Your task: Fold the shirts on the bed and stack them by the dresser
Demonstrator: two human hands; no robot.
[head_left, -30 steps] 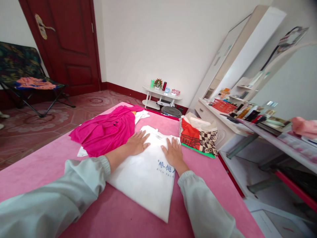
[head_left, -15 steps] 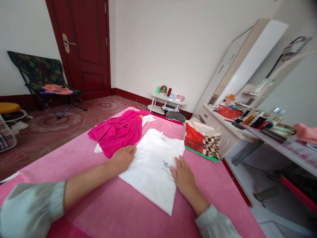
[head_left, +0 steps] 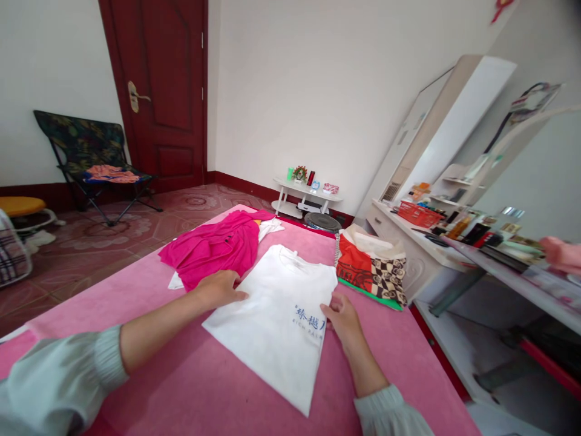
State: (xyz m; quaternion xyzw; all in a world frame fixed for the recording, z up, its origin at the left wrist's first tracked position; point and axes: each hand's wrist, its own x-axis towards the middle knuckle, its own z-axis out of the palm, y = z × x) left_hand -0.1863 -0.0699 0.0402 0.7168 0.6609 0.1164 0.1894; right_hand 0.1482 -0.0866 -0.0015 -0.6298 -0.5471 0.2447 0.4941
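Observation:
A white T-shirt [head_left: 272,315], its sides folded in, lies on the pink bed cover [head_left: 190,375], with blue lettering on its right part and the collar at the far end. My left hand [head_left: 222,289] is closed on its left edge, the thumb on top and the fingertips tucked out of sight. On the opposite edge, beside the lettering, my right hand [head_left: 341,315] pinches the fabric between thumb and fingers. Close to my left hand is a crumpled magenta garment [head_left: 213,245] with white cloth poking out beneath it.
Folded clothes [head_left: 370,266] in red, green and brown pattern are stacked at the bed's right. A dressing table [head_left: 408,236] with a red basket [head_left: 420,213] and bottles stands beyond. A folding chair [head_left: 86,151] is at the left, and a low white stand [head_left: 302,189] by the wall.
Both hands have gone from lying flat on the T-shirt to gripping its side edges. More lettering shows now beside my right hand. The view has tilted up slightly.

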